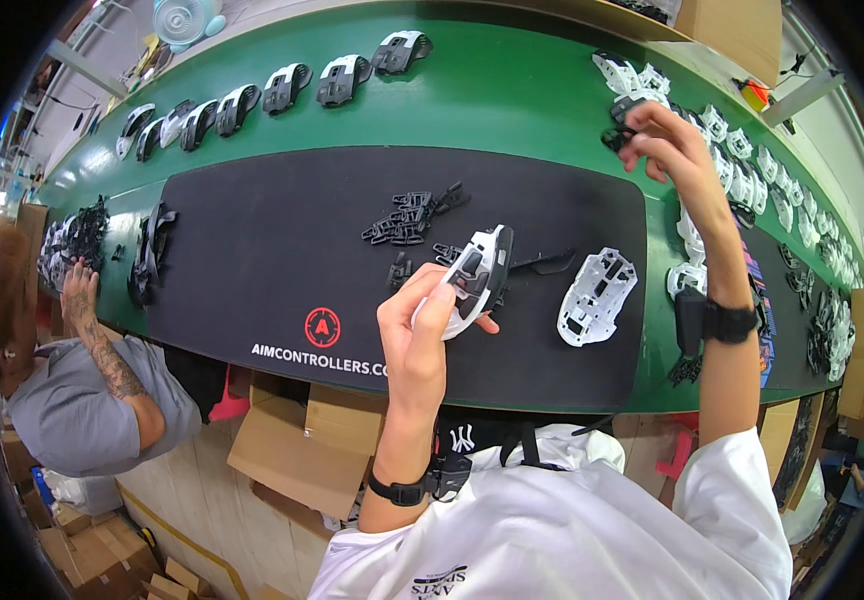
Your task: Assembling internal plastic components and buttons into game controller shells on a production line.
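Note:
My left hand [414, 330] grips a white and black computer mouse shell [498, 262], tilted up above the black mat, with the thumb across its side. My right hand [667, 145] is stretched to the far right, its fingers curled at a small black plastic part [613, 138] that appears pinched at the fingertips. White shell pieces surround that spot. Below and right of the held shell lies a white mouse base [597, 298] with cut-outs. Loose black plastic parts [410, 218] are heaped mid-mat, and a thin black piece [549, 262] pokes out behind the held shell.
Finished-looking mouse shells [342, 80] line the green table's [512, 90] far edge. Many white shells [772, 180] fill the right side. At the left, a co-worker's hand [80, 295] rests by a pile of black parts [87, 230]. Cardboard boxes [302, 450] stand below the table's near edge.

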Demonstrator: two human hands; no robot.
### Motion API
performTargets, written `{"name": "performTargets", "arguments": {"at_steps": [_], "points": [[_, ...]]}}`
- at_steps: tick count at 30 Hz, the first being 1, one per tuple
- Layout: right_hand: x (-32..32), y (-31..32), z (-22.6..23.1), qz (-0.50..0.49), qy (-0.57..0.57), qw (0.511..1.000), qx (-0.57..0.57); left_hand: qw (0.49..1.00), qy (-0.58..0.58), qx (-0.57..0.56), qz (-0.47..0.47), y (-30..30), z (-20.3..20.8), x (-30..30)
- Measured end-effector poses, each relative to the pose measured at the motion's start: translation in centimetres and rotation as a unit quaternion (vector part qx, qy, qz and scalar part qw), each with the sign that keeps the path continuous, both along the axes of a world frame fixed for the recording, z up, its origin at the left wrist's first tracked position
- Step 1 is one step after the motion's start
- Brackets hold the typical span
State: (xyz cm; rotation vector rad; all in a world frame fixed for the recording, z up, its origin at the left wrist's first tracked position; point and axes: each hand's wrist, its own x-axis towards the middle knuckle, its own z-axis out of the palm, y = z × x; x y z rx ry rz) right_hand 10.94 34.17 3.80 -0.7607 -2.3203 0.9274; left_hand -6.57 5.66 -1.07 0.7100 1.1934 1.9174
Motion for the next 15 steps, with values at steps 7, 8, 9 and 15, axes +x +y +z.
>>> {"name": "performTargets", "arguments": {"at_steps": [7, 8, 9, 15], "points": [[3.3, -9.2, 4.7, 0.084, 0.156, 0.898, -0.402, 0.990, 0.127, -0.060, -0.006, -1.6, 0.4, 1.0], [3.0, -10.7, 5.2, 0.046, 0.138, 0.922, -0.359, 0.987, 0.148, -0.067, -0.012, -1.6, 0.6, 1.2], [3.1, -11.8, 5.7, 0.009, 0.119, 0.942, -0.315, 0.983, 0.167, -0.075, -0.018, -1.7, 0.8, 1.4], [3.2, -14.9, 7.0, 0.204, 0.038, 0.932, -0.296, 0.980, 0.084, -0.080, -0.164, -2.2, 1.5, 2.8]]}}
